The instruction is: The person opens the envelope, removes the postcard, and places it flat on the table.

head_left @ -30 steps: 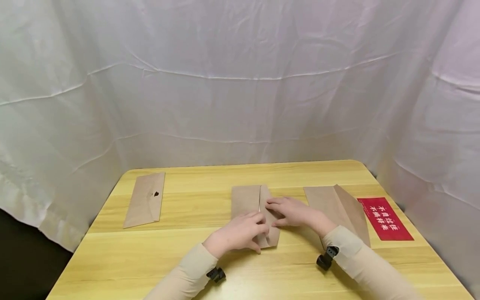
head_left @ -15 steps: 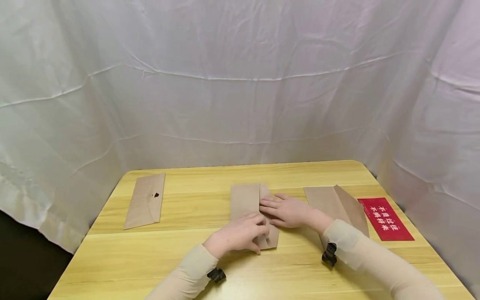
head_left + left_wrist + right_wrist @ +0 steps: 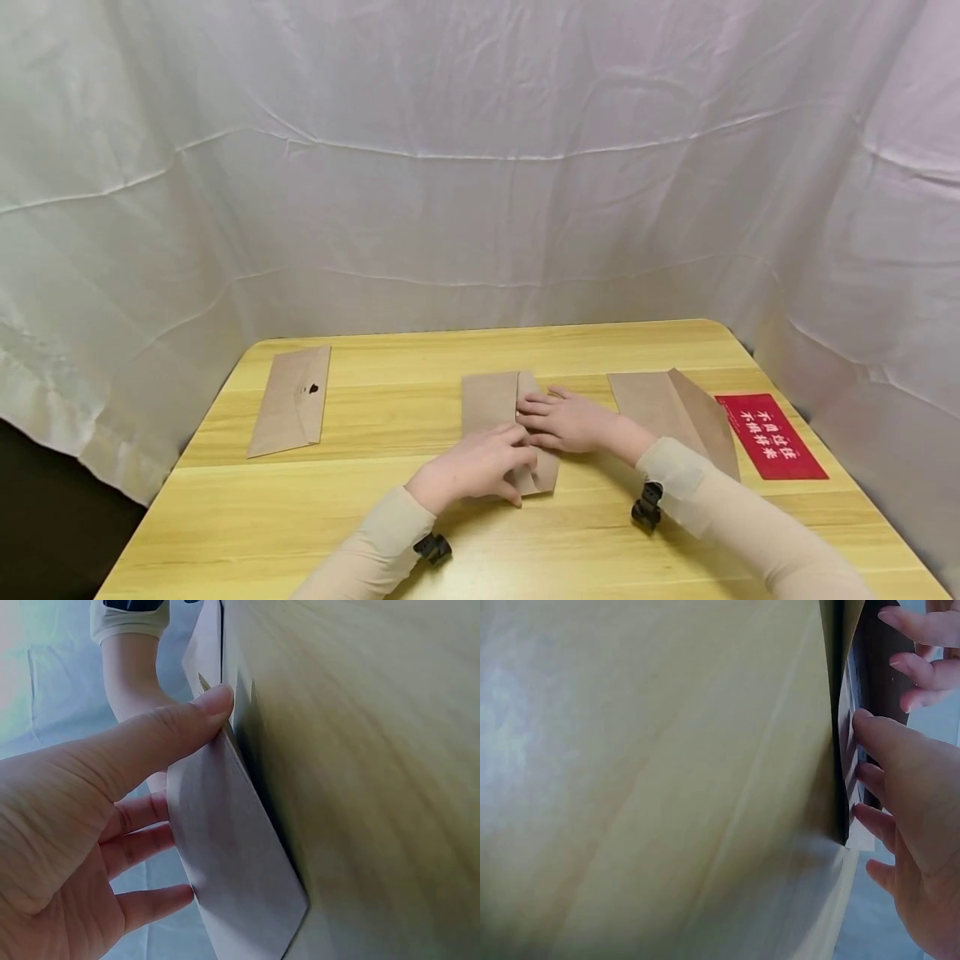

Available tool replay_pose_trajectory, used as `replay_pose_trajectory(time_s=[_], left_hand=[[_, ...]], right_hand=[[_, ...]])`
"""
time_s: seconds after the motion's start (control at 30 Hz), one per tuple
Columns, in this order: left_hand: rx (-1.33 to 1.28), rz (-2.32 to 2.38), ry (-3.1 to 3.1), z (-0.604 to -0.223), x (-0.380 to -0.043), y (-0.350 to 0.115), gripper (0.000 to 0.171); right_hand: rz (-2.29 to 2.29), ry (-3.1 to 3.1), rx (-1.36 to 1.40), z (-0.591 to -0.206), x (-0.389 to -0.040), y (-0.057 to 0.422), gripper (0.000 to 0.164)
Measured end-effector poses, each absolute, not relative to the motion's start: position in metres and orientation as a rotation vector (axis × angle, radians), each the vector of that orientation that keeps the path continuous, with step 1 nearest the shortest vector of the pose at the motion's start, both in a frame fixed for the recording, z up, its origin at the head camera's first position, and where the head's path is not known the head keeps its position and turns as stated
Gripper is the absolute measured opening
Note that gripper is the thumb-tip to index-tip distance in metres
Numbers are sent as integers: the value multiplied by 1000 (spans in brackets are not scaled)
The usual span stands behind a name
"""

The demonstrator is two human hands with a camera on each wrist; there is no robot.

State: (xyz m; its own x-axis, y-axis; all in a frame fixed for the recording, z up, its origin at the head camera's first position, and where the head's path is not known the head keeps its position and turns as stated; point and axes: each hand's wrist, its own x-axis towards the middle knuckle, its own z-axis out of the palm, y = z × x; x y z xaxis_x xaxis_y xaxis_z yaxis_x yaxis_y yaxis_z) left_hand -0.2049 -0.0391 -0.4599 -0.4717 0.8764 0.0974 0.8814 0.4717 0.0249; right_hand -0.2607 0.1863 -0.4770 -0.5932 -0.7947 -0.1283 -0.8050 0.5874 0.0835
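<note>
A brown paper envelope (image 3: 489,402) lies at the middle of the table, its flap toward the right. My left hand (image 3: 477,464) holds the near end, fingers bent over the top. In the left wrist view the thumb of that hand (image 3: 67,817) sits on the near edge of the envelope (image 3: 229,832). My right hand (image 3: 575,422) rests its fairly straight fingers on the flap, touching beside the opening line. The right wrist view shows the right hand (image 3: 922,817) against the paper, with left-hand fingers (image 3: 934,671) close by. Both hands cover parts of the flap.
A second brown envelope (image 3: 651,400) with its flap unfolded lies right, partly under the right forearm. Beyond it is a red card (image 3: 772,440) with white characters. A closed envelope (image 3: 288,404) with a dark mark lies far left. White curtains (image 3: 480,208) surround the table (image 3: 315,517).
My right hand has shifted slightly left over the flap, its fingers reaching nearer the opening line. The left hand stays at the near end of the envelope.
</note>
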Motion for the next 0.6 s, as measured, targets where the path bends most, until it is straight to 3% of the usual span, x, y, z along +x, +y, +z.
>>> replay_pose_trajectory(time_s=[0.6], left_hand=[[-1521,-70,-2680,-457,-203,-40,44]], right_hand=[[4,2781,-1333,-467,-253,204,46]])
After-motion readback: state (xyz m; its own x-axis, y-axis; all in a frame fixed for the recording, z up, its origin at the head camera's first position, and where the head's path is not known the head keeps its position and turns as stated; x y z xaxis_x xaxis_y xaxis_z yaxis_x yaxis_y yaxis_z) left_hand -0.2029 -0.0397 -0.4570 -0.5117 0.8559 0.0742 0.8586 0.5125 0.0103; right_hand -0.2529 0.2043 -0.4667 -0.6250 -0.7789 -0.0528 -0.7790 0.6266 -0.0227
